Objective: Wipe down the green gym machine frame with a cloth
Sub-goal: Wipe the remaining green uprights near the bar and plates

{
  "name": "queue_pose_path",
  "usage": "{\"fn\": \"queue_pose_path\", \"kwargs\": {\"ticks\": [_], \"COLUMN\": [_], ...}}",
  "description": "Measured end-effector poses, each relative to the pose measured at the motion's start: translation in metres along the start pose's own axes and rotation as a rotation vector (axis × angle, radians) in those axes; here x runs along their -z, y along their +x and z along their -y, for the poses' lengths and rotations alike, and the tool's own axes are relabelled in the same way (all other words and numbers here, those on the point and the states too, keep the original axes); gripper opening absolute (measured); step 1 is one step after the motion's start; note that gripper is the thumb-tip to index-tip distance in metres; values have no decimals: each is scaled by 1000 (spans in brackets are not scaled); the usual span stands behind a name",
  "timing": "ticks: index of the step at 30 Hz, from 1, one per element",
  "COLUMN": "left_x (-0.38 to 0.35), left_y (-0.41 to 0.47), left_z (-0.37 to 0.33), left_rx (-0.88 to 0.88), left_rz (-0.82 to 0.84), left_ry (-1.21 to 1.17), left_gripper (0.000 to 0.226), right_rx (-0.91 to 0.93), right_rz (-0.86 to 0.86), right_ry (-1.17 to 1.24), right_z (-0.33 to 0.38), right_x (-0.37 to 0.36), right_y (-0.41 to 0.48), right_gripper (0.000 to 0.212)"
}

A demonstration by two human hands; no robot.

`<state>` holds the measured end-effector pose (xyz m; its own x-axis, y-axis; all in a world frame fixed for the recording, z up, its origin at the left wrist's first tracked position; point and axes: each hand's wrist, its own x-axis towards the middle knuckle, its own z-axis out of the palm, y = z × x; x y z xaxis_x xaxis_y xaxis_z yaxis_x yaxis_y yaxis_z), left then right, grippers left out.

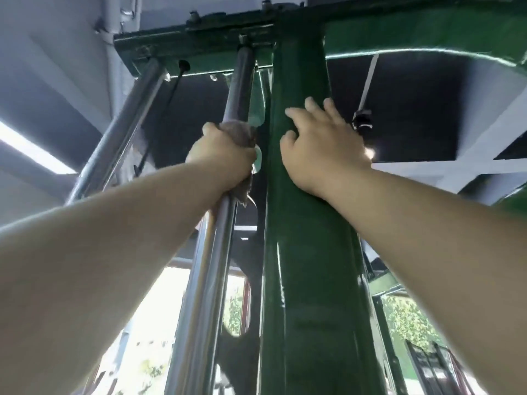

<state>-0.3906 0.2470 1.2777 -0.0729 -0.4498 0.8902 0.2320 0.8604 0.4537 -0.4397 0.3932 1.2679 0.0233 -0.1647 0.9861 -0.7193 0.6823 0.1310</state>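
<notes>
The green frame post (302, 223) runs vertically, its long axis rising to the green top beam (199, 49) overhead. My right hand (319, 146) lies flat on the post, fingers spread. Just left of the post, my left hand (225, 155) grips the cloth (242, 135), wrapped round the chrome guide rod (211, 266), which runs parallel to the post.

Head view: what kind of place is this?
Likely an indoor gym: a green machine upright under a bolted top plate, chrome guide rods beside it, and a cable hanging behind.
</notes>
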Motion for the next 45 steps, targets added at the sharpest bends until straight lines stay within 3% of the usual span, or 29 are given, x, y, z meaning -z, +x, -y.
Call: {"fn": "queue_pose_path", "kwargs": {"ticks": [5,8,10,12,15,17,20,22,23,26,29,32,36,39,44,45], "left_x": [22,19,11,9,20,36,60,68,69,70,73,77,80,73,62,61], "left_y": [-14,-11,-18,-20,-29,-37,-49,-51,-49,-57,-67,-72,-56,-49,-39,-35], "left_z": [3,13,27,34,32,26,25,33,40,47,42,39,42,48,58,59], "left_rx": [151,238,253,252,193,178,290,405,413,288,180,102,45,31,22,19], "left_rz": [193,432,496,411,250,373,606,520,476,324,298,239,126,215,312,304], "left_ry": [-403,-717,-851,-827,-459,-325,-478,-596,-630,-649,-778,-635,-407,-369,-433,-444], "left_gripper": [57,38,34,40,48,45,30,23,31,31,24,14,12,22,21,19], "right_rx": [95,319,427,512,556,468,288,219,180,73,37,-40,-315,-424,-370,-373], "right_rz": [-129,-397,-534,-528,-429,-325,-108,22,43,63,183,324,179,93,208,188], "right_ry": [-104,-125,-131,-114,51,288,491,475,477,459,306,259,592,717,522,580], "right_z": [5,11,12,12,17,26,43,52,56,65,82,99,102,105,104,101], "right_x": [0,-11,-13,-14,-15,-10,-4,-4,-4,2,-1,-17,-36,-37,-43,-44], "right_y": [-5,-20,-24,-24,-28,-40,-62,-73,-75,-76,-76,-68,-7,29,12,12], "right_gripper": [43,27,19,17,22,27,36,36,36,35,35,45,54,64,54,50]}}
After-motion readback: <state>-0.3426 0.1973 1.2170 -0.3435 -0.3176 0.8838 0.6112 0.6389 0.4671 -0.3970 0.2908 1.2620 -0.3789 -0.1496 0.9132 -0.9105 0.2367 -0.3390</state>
